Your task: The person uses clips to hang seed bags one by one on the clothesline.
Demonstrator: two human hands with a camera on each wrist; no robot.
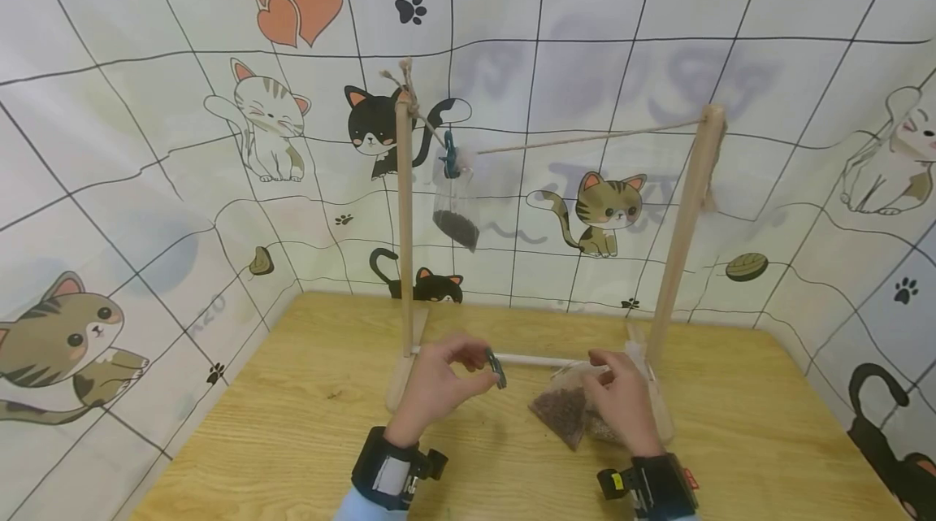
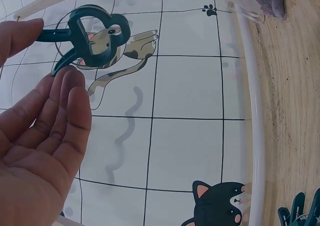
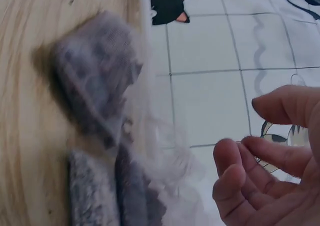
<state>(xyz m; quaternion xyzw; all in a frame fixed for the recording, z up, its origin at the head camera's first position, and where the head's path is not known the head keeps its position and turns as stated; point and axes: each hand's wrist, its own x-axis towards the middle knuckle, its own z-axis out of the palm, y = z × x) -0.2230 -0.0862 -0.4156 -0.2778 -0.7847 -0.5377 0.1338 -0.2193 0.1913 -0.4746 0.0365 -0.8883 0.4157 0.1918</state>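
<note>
My left hand (image 1: 442, 379) pinches a dark green spring clip (image 2: 79, 31) by its two handles, thumb on one and fingertips on the other. Its looped jaws point away from the hand and look closed. My right hand (image 1: 623, 401) hovers over the mesh sachets (image 1: 561, 417) on the table, thumb and fingers apart with nothing between them. In the right wrist view, several sachets (image 3: 95, 75) of dark and greyish dried bits lie beside that hand, slightly blurred. A filled sachet (image 1: 457, 228) hangs from the string, held by another green clip (image 1: 449, 155).
A wooden frame has a left post (image 1: 405, 228), a right post (image 1: 687, 236) and a sagging string (image 1: 585, 139) between them. A white rod (image 1: 537, 359) joins the posts low down. Several more green clips (image 2: 298, 211) stand on the table (image 1: 256, 440). Cat-print cloth (image 1: 497, 82) surrounds it.
</note>
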